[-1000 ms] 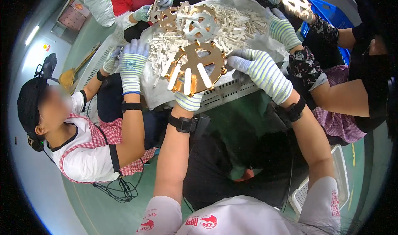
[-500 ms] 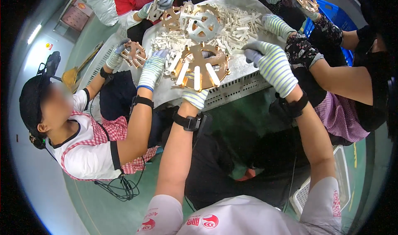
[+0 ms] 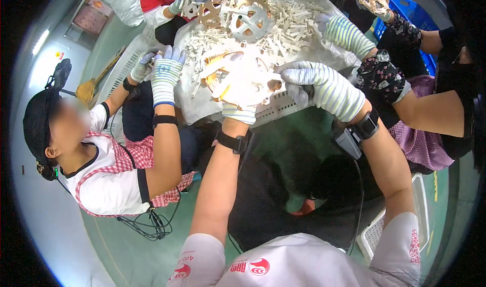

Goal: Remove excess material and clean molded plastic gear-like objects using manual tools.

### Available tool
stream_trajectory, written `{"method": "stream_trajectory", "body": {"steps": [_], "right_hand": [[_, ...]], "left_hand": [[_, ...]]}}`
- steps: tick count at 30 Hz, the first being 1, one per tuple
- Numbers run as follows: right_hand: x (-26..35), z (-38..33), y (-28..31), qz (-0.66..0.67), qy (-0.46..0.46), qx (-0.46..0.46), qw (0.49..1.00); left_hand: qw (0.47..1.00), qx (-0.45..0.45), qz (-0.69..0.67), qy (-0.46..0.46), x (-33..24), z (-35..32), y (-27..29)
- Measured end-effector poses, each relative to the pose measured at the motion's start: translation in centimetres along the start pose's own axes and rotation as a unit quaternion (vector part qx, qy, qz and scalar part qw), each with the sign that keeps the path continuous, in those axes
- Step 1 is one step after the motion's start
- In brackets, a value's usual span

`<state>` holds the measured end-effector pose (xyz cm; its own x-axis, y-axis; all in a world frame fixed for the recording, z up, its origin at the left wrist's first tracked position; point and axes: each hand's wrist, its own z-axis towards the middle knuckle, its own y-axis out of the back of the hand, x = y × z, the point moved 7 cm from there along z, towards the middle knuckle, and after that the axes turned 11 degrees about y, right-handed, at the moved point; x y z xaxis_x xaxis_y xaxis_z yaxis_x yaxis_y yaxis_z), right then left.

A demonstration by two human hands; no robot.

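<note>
A round, copper-coloured metal frame with cut-outs (image 3: 211,68) is held over the near edge of the table, its middle washed out by glare. My left hand (image 3: 239,113), in a striped glove, grips it from below, with the fingers hidden behind it. At the frame's right side, my right hand (image 3: 326,89), also gloved, is closed in a pinch on a short white strip (image 3: 277,77). The strip's end meets the frame's rim; glare hides whether it sits in a slot.
Loose white strips (image 3: 291,33) are heaped on the table (image 3: 190,102). More metal frames (image 3: 250,23) stand behind. A co-worker's gloved hands (image 3: 167,74) are at left, another's glove (image 3: 349,36) at right. A blue crate (image 3: 400,8) stands at far right, a white basket (image 3: 372,239) lower right.
My right hand has come left and slightly down with the strip, up to the frame's right rim. The frame has tilted and now glares brightly. The left co-worker's hands have drawn together.
</note>
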<state>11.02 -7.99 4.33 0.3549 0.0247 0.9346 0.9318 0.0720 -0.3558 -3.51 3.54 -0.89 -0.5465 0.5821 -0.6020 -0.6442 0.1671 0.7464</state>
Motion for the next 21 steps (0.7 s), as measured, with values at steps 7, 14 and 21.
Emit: {"method": "stream_trajectory", "body": {"steps": [7, 14, 21], "right_hand": [[-1.1, 0.7, -0.5, 0.042, -0.011, 0.035, 0.998], [-0.4, 0.0, -0.3, 0.012, -0.01, -0.054, 0.998], [0.6, 0.1, -0.5, -0.123, 0.039, 0.013, 0.992]], "left_hand": [[0.985, -0.02, 0.173, -0.004, 1.8, -0.3, -0.6], [0.982, 0.004, -0.188, 0.026, 3.8, -0.4, -1.5], [0.999, -0.03, -0.01, 0.019, 4.1, -1.5, -0.9]]}}
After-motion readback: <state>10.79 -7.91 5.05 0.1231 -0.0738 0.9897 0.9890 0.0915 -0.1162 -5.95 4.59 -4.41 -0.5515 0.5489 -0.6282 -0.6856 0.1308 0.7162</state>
